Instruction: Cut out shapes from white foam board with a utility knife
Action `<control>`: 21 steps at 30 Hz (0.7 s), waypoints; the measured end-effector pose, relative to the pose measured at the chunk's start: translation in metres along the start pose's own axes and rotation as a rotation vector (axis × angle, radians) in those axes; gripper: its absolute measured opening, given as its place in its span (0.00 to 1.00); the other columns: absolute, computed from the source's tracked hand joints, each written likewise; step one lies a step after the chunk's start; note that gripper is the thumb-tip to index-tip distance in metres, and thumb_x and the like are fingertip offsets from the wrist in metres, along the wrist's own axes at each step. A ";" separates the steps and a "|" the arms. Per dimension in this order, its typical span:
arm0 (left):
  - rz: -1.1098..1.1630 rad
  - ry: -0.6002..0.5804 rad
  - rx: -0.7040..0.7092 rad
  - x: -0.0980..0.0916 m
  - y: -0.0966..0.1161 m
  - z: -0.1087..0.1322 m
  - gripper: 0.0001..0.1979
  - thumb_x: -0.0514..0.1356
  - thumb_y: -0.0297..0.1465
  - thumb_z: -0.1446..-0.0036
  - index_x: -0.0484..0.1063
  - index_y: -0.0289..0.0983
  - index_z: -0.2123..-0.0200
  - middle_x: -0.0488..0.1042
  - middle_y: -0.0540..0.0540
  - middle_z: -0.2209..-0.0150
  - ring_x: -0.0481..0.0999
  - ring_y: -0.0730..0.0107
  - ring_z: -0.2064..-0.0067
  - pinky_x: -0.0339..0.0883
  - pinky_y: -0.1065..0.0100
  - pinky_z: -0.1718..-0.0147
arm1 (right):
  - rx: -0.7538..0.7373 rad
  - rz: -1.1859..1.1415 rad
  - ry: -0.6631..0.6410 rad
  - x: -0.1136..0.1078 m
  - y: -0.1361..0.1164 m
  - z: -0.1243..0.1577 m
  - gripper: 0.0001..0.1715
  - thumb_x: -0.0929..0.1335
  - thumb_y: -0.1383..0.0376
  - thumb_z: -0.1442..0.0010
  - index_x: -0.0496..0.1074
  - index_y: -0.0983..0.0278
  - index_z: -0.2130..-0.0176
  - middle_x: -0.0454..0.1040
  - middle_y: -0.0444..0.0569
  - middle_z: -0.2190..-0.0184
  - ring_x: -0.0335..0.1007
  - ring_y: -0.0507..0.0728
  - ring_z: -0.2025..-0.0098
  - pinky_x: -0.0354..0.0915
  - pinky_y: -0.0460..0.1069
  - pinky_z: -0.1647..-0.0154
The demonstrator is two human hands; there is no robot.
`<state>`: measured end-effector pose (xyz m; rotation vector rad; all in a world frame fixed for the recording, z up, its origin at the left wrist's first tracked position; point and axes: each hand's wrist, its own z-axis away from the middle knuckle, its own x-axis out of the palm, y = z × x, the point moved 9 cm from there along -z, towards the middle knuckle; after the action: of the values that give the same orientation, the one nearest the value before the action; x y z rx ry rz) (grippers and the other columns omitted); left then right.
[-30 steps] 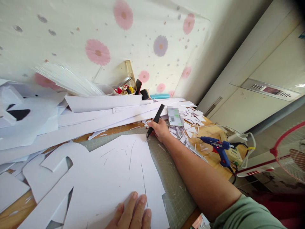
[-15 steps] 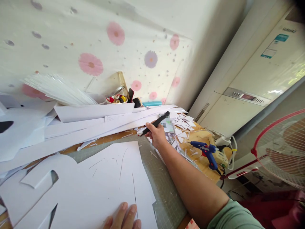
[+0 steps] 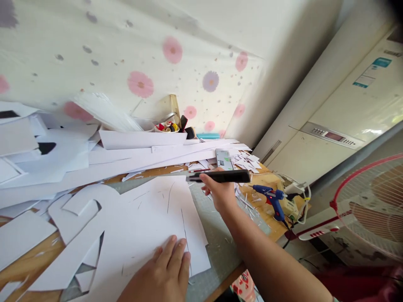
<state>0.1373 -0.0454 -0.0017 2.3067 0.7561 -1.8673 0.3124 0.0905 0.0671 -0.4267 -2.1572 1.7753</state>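
Observation:
My left hand lies flat on a large white board sheet, its fingers stretched beside a long dark line. Several other thin marks run over this sheet. In my right hand is a black utility knife, gripped just above the sheet's far right corner, with its grey tip pointing left. Beneath the sheet is a grey-green cutting mat. A curved white cut-out with a slot lies left of the marked area.
A blue glue gun rests at the table's right, near white scraps and a small box. Long white strips and a basket of small items line the back. A red-rimmed fan stands right.
My right hand has come nearer, and the knife has swung from slanting to almost level. More of my left hand shows on the sheet. The view has shifted left.

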 end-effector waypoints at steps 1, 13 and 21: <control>-0.004 -0.009 0.003 0.000 0.001 -0.001 0.27 0.53 0.18 0.48 0.69 0.30 0.43 0.71 0.33 0.42 0.71 0.45 0.41 0.74 0.52 0.49 | -0.017 0.050 0.038 -0.005 0.003 0.005 0.18 0.76 0.57 0.54 0.65 0.60 0.73 0.65 0.36 0.86 0.60 0.50 0.86 0.62 0.47 0.82; 0.024 0.176 -0.061 -0.018 -0.001 -0.008 0.15 0.55 0.29 0.38 0.77 0.31 0.53 0.78 0.33 0.51 0.78 0.46 0.49 0.76 0.54 0.58 | -0.165 0.248 0.076 0.009 0.013 0.019 0.15 0.74 0.57 0.55 0.68 0.59 0.71 0.68 0.40 0.78 0.64 0.54 0.76 0.64 0.50 0.73; 0.083 0.168 -0.091 -0.026 -0.004 -0.012 0.16 0.57 0.35 0.37 0.79 0.32 0.54 0.78 0.34 0.51 0.77 0.48 0.50 0.73 0.54 0.56 | -0.123 0.104 -0.004 0.003 0.014 0.023 0.18 0.75 0.55 0.52 0.68 0.60 0.67 0.69 0.38 0.80 0.66 0.52 0.80 0.65 0.48 0.76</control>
<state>0.1431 -0.0456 0.0271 2.4201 0.7344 -1.5867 0.3007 0.0739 0.0496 -0.5757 -2.2943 1.7024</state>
